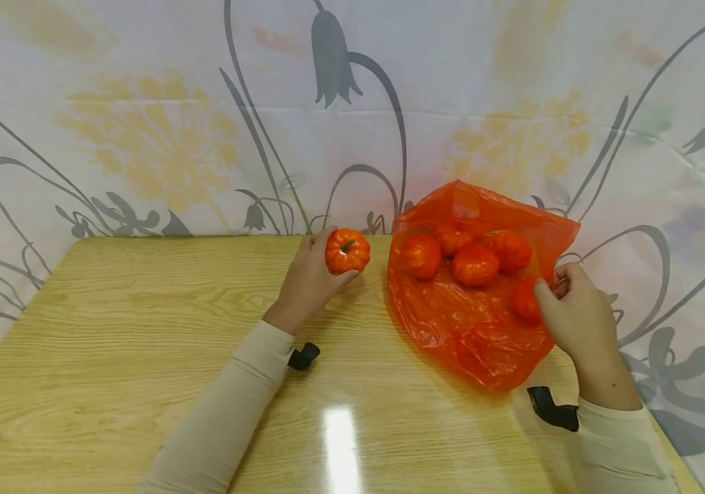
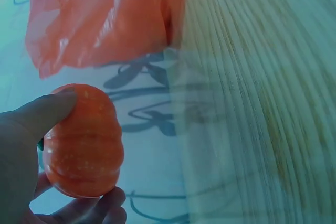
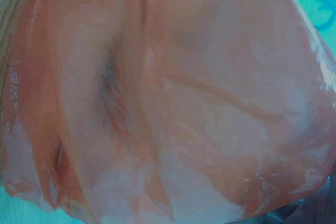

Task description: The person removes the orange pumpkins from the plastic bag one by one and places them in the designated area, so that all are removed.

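Observation:
Between its thumb and fingers my left hand (image 1: 304,283) grips a small orange toy pumpkin (image 1: 348,252) with a green stem, to the left of the bag. In the left wrist view, the ribbed side of this pumpkin (image 2: 86,142) shows between thumb and fingertips. My right hand (image 1: 582,321) pinches the right edge of a thin red plastic bag (image 1: 445,326). Inside the bag lie several similar pumpkins (image 1: 474,265), one close to the right thumb. Sheets of the bag (image 3: 220,108) fill most of the right wrist view.
Both hands work over a light wooden table (image 1: 111,343). Along its back edge hangs a floral-patterned cloth (image 1: 191,123), which also comes down on the right side. A black wrist strap end (image 1: 305,356) sticks out beside the left cuff.

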`<state>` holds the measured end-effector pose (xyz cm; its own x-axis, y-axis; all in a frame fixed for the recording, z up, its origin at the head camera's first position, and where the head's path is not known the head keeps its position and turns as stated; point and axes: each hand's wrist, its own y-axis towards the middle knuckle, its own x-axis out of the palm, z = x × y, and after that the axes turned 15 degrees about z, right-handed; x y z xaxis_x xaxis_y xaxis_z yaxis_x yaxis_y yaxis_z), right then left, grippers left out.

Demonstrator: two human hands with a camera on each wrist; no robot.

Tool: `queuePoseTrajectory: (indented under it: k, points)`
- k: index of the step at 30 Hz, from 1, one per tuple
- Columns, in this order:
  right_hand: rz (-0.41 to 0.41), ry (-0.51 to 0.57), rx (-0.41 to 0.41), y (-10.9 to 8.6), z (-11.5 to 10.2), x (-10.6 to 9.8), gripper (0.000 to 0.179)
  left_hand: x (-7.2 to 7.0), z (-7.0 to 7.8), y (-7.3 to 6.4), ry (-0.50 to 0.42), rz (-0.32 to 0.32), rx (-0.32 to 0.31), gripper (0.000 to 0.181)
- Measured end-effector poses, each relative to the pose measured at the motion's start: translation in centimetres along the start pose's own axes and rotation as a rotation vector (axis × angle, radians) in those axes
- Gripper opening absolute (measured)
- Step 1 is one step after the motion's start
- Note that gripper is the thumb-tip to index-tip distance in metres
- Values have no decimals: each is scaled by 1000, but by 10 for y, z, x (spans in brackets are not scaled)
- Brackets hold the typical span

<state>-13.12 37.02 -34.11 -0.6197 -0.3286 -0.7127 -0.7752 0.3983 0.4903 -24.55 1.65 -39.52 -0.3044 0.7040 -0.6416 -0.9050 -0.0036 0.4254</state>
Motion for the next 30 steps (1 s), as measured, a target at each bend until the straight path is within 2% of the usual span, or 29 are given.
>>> queuePoseTrajectory:
  k: [6, 13, 20, 23, 30]
  points:
    - [-9, -3, -4, 0, 4, -1, 27, -2, -18, 5, 2, -64, -103, 84]
    - [-11, 7, -4, 1, 4, 1, 25, -3, -36, 7, 35, -88, -139, 85]
    - [-7, 5, -11, 0, 2, 3, 24, -7, -44, 6, 54, -121, -175, 85]
    - [32, 16, 1, 0, 0, 4, 22, -8, -46, 7, 60, -127, -177, 85]
    - [189, 47, 92, 0, -2, 7, 19, -8, -47, 10, 82, -143, -180, 87]
